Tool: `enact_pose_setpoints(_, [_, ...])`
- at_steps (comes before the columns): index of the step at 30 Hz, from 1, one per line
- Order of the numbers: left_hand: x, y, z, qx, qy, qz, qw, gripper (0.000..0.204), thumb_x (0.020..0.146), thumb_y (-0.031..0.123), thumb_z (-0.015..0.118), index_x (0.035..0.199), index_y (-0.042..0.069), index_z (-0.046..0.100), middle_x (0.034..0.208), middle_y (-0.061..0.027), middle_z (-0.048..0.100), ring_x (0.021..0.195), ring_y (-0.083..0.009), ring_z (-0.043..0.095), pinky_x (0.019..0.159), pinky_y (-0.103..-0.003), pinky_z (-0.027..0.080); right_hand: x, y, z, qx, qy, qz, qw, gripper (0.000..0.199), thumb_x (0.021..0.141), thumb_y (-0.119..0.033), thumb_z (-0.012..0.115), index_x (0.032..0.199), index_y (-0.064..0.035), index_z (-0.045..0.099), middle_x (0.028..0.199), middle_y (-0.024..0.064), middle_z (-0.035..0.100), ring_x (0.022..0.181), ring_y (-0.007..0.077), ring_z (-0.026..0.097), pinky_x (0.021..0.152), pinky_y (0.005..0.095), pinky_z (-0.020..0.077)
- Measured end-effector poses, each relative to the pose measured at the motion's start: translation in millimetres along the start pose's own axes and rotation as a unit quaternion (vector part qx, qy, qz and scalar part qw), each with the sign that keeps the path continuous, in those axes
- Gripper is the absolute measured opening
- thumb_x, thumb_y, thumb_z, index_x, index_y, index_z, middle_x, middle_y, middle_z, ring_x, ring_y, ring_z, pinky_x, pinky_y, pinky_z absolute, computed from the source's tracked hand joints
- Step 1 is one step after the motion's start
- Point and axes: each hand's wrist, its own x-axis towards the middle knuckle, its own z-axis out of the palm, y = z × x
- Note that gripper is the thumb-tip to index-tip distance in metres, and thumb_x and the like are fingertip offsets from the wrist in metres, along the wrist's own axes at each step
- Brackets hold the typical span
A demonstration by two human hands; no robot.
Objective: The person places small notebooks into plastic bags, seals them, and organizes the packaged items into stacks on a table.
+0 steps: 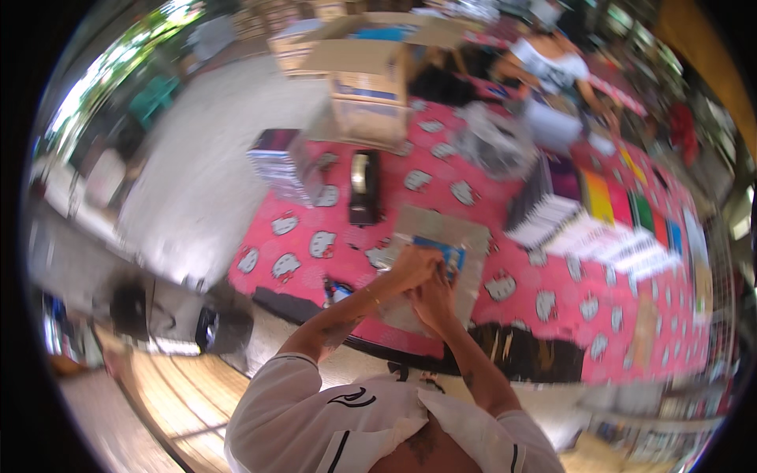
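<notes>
My left hand (416, 267) and my right hand (433, 303) meet over a flat blue rectangular item (454, 255) with printing on it. Shiny clear plastic seems to lie around its left side. The fingers of both hands are bent and drawn together at the item's lower left. What exactly they pinch is hidden and blurred. Beneath the item lies a grey-brown flat board (471, 296) on the pink patterned tablecloth (505, 285).
A black tape dispenser (364, 189) stands beyond my hands, beside a book stack (285, 167). Colourful stacked books (587, 213) line the right. Cardboard boxes (369, 94) and a clear plastic bag (495, 142) are farther back. Another person (550, 67) works at the far right.
</notes>
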Motion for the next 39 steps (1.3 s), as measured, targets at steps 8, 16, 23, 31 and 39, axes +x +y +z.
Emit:
enact_pose_setpoints(8, [7, 12, 7, 0.063, -0.062, -0.009, 0.996, 0.022, 0.081, 0.014, 0.064, 0.103, 0.008, 0.068, 0.101, -0.0143, 0.07, 0.092, -0.0335, 0.068, 0.078, -0.044, 0.055, 44, 111, -23, 0.333, 0.227, 0.157, 0.902, 0.037, 0.081, 0.003, 0.063, 0.117, 0.0046, 0.056, 0.112, 0.0204, 0.055, 0.113, 0.0329, 0.051, 0.099, 0.0446, 0.042])
enact_pose_setpoints(16, [3, 11, 22, 0.148, -0.02, 0.043, 0.988, 0.032, 0.078, 0.012, 0.065, 0.109, 0.003, 0.063, 0.117, -0.0177, 0.065, 0.106, -0.0338, 0.065, 0.089, -0.042, 0.053, 28, 182, -29, 0.404, 0.186, 0.093, 0.891, 0.056, 0.078, -0.009, 0.076, 0.128, 0.0008, 0.054, 0.129, 0.0119, 0.053, 0.118, 0.0243, 0.054, 0.096, 0.0403, 0.0462])
enact_pose_setpoints(23, [-1, 19, 10, 0.112, -0.007, 0.083, 0.99, 0.034, 0.079, 0.017, 0.064, 0.109, 0.0, 0.062, 0.116, -0.0177, 0.063, 0.11, -0.0334, 0.062, 0.092, -0.042, 0.051, 9, 81, -41, -0.087, 0.037, -0.14, 0.986, 0.058, 0.076, -0.029, 0.077, 0.127, -0.0065, 0.06, 0.12, 0.0081, 0.056, 0.114, 0.0274, 0.054, 0.098, 0.0436, 0.0403])
enact_pose_setpoints(31, [-51, -76, -57, 0.209, 0.222, -0.105, 0.946, 0.033, 0.088, 0.03, 0.069, 0.103, 0.001, 0.069, 0.116, -0.0183, 0.064, 0.109, -0.0344, 0.061, 0.092, -0.043, 0.048, 9, 73, -49, -0.118, 0.078, -0.163, 0.976, 0.055, 0.078, -0.03, 0.075, 0.126, -0.0071, 0.061, 0.114, 0.0067, 0.057, 0.105, 0.026, 0.057, 0.091, 0.0403, 0.0423])
enact_pose_setpoints(39, [6, -146, -124, -0.295, 0.233, -0.402, 0.835, 0.021, 0.081, 0.02, 0.076, 0.093, 0.003, 0.073, 0.082, -0.0034, 0.069, 0.069, -0.0156, 0.064, 0.064, -0.036, 0.052, 7, 57, -50, -0.108, 0.062, -0.142, 0.982, 0.053, 0.079, -0.031, 0.075, 0.124, -0.0059, 0.06, 0.115, 0.0086, 0.057, 0.11, 0.0261, 0.057, 0.093, 0.042, 0.0431])
